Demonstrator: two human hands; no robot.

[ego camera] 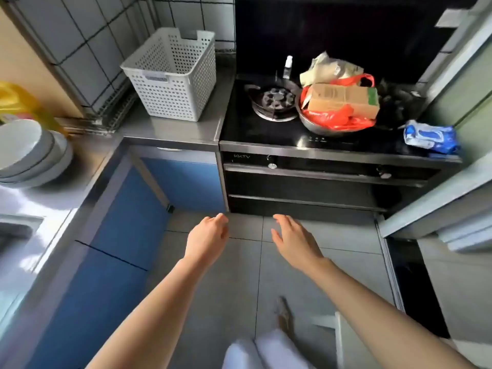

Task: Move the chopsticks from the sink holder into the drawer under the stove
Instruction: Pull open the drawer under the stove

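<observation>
Both my hands reach forward over the grey floor tiles, below the black stove unit. My left hand is loosely curled and holds nothing. My right hand has its fingers spread and holds nothing. The stove has two dark drawer fronts under it, the upper drawer and the lower drawer, both closed. A corner of the sink shows at the far left. No chopsticks and no holder are in view.
A white perforated basket stands on the steel counter left of the stove. Stacked bowls sit on the left counter. A metal bowl with a red bag and a carton and a blue packet lie on the stove. An open door juts in at right.
</observation>
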